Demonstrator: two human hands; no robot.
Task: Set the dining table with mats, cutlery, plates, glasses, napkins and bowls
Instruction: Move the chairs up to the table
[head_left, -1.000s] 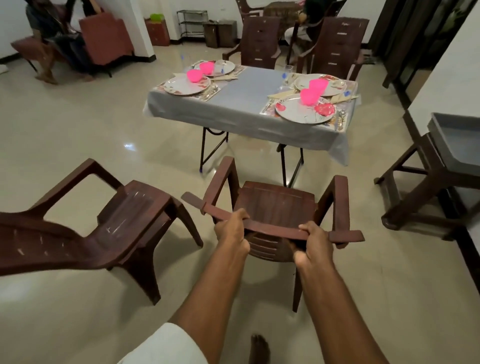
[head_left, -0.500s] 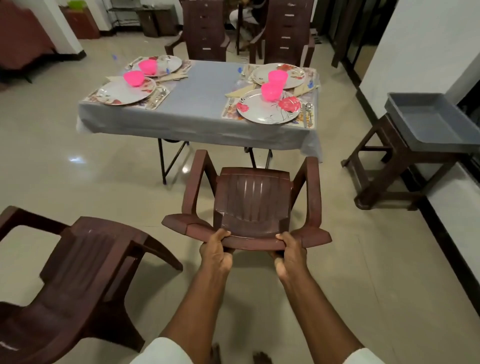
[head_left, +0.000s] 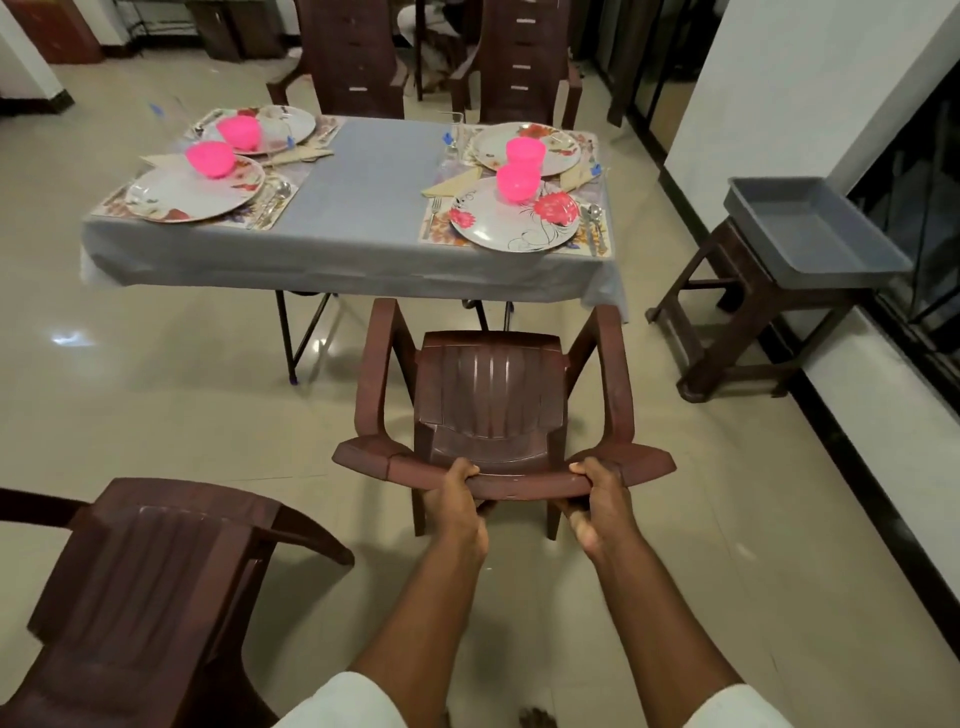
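Observation:
I hold a brown plastic armchair (head_left: 491, 395) by the top of its backrest, facing the table. My left hand (head_left: 457, 506) grips the rail left of centre, my right hand (head_left: 597, 512) grips it right of centre. The chair stands just short of the table's near edge, below the near-right place setting. The table (head_left: 358, 208) has a grey cloth and several settings: floral plates (head_left: 511, 221), pink bowls (head_left: 518, 183), mats, cutlery (head_left: 595, 221) and folded napkins (head_left: 449, 184). A clear glass (head_left: 457, 132) stands near the far right plate.
A second brown armchair (head_left: 150, 587) stands at my lower left. Two more chairs (head_left: 353, 57) sit at the table's far side. A grey tray (head_left: 810, 223) rests on a dark stool (head_left: 748, 322) by the right wall. The floor is glossy tile.
The chair in my hands has moved forward toward the table and now stands level. The table looks nearer, and the spare chair has slid to my lower left.

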